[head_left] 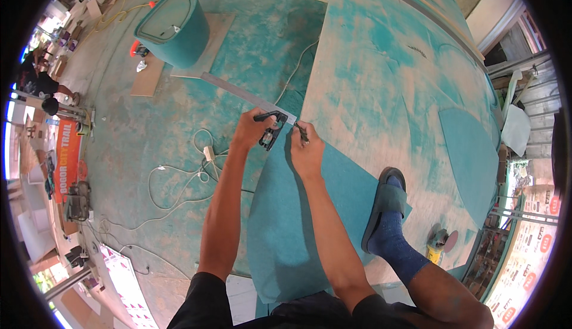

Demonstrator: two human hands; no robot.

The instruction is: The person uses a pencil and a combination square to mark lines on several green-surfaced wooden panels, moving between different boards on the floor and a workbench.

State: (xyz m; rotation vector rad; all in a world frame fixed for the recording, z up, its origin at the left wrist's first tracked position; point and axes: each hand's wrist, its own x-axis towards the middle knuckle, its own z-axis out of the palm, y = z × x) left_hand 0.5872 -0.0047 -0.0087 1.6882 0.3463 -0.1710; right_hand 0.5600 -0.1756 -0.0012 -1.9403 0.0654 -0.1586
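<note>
My left hand (247,131) is closed on the black head of a combination square (238,96). Its long metal blade points away to the upper left, past the panel's edge. The head sits against the far tip of a teal curved panel (280,222). A dark pen (302,131) is pinched in my right hand (307,153), its tip close to the blade's near end. That hand rests by the panel's tip. My foot in a dark sandal (381,210) and blue sock stands at the panel's right side.
The panel lies over a large teal-stained wooden board (381,85). At right are an angle grinder (438,244) and another teal cut piece (468,156). A teal tub (190,43) stands far left. A pale cable (152,189) with a socket block (208,153) loops across the floor.
</note>
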